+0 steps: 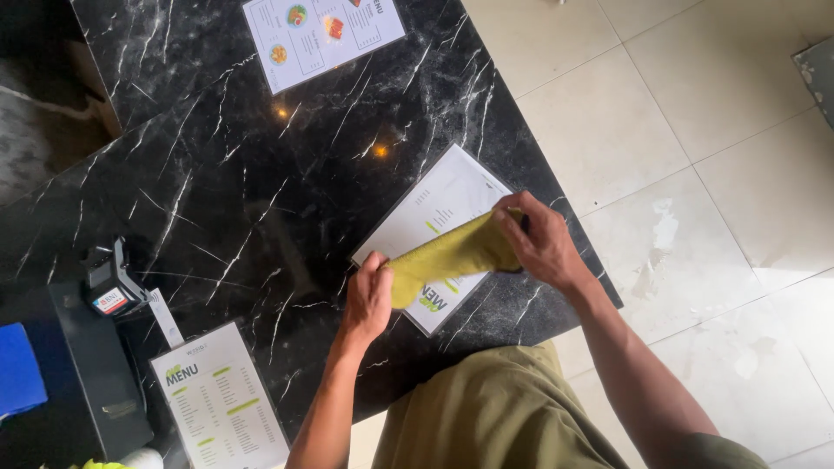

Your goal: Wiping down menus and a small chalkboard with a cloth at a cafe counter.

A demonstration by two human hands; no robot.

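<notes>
Both hands are on one yellow-green folded cloth (452,254), stretched out over a white laminated menu sheet (434,217) near the right edge of the black marble table with white veins (217,174). Left hand (368,300) has fingers pinched on its lower end, right hand (539,241) is clamped on the upper end. Two more white menu cards (217,399) (321,35) lie at the near-left and far edges.

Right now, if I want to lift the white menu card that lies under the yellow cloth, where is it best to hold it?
Hold the menu card at its far corner, coming from the table's middle. That end lies flat and bare, while the yellow cloth and both the left hand and right hand cover the near end.
</notes>
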